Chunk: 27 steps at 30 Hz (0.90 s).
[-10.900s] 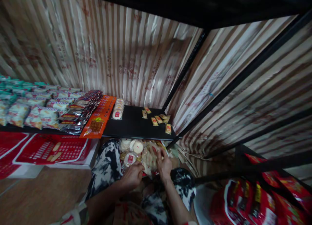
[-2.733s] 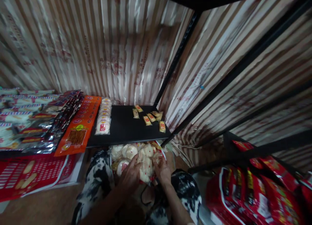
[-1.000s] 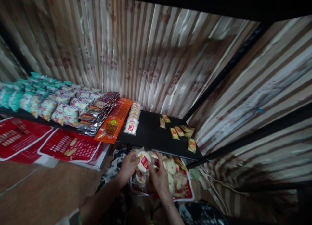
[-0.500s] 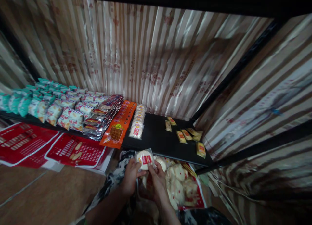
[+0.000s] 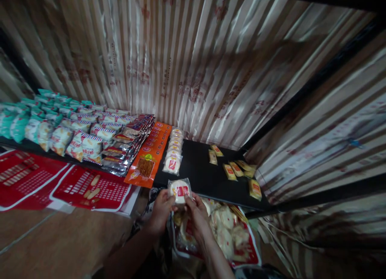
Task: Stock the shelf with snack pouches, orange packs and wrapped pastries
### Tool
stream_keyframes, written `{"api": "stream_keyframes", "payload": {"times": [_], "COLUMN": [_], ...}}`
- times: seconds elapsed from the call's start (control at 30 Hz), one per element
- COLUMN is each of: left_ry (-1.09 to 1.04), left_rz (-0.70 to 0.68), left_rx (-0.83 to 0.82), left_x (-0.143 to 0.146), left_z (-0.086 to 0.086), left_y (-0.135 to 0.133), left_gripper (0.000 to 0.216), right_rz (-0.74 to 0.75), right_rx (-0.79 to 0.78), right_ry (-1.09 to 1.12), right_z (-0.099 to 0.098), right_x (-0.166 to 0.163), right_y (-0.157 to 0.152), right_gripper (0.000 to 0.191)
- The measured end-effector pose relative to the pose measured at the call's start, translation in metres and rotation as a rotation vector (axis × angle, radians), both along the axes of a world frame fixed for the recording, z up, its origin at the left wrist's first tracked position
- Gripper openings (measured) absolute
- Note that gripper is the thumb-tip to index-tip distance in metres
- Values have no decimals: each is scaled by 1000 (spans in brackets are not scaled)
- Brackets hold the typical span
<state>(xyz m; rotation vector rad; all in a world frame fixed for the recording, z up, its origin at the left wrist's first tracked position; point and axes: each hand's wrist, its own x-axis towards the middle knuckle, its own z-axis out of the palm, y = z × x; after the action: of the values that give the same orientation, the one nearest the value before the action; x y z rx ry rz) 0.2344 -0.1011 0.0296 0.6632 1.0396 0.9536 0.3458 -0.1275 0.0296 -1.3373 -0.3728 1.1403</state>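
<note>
Between my two hands is a round white rice cracker packet point(image 5: 179, 190) in clear wrap with a red label. My left hand point(image 5: 163, 207) pinches its left lower edge, and my right hand point(image 5: 195, 211) grips its right lower edge. It is just in front of the black shelf's point(image 5: 193, 172) front edge. On the shelf beyond it, a row of similar white cracker packets point(image 5: 173, 164) leans from front to back. Below my hands, a red basket point(image 5: 256, 246) holds more wrapped white crackers point(image 5: 224, 230), partly hidden by my right forearm.
Left of the cracker row lie an orange snack bag point(image 5: 146, 160), stacked silver-and-red packets point(image 5: 120, 152), and white point(image 5: 90, 148) and teal snack bags point(image 5: 18, 124). Several small yellow packets point(image 5: 255, 189) lie scattered at the shelf's right. Red baskets point(image 5: 114, 192) stand below left. Black posts point(image 5: 289, 96) frame the shelf.
The cracker packet in my hands has risen slightly towards the shelf edge. My view has shifted a little, showing more of the basket below.
</note>
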Motion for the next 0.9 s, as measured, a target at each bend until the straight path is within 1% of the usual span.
{"api": "stream_keyframes", "payload": {"times": [0.07, 0.13, 0.27, 0.33, 0.4, 0.47, 0.53, 0.6, 0.67, 0.73, 0.8, 0.9], "left_ry": [22, 70, 190, 253, 310, 349, 406, 506, 619, 697, 755, 855], "left_rz": [-29, -37, -39, -72, -140, -240, -335, -381, -389, -368, -310, -163], "left_rx": [-18, -31, 17, 62, 124, 217, 330, 438, 521, 580, 609, 633], "left_x": [-3, -6, -12, -16, -20, -24, -26, -27, -26, -22, -18, -10], "left_z": [-2, -4, -8, -9, -8, -7, -5, -3, -3, -5, -8, -12], "left_y": [5, 12, 28, 35, 43, 52, 63, 75, 88, 99, 106, 106], "left_gripper": [31, 28, 23, 23, 22, 22, 22, 24, 27, 30, 34, 41], "right_rz": [10, 52, 169, 181, 185, 232, 321, 385, 404, 383, 331, 243], "right_rx": [-1, -18, -26, -10, 23, 78, 155, 199, 166, 84, 33, 32], "right_ry": [-32, -68, -176, -364, -672, -968, -1151, -1238, -1254, -1177, -1056, -924], "right_z": [0, -3, -20, -25, -25, -19, -11, -4, -1, -4, -9, -19], "right_x": [0, 0, 3, 7, 13, 19, 23, 26, 27, 27, 26, 24], "right_y": [8, 15, 25, 28, 31, 34, 37, 42, 49, 58, 68, 82], "right_gripper": [43, 44, 46, 51, 59, 62, 56, 47, 39, 35, 34, 34]}}
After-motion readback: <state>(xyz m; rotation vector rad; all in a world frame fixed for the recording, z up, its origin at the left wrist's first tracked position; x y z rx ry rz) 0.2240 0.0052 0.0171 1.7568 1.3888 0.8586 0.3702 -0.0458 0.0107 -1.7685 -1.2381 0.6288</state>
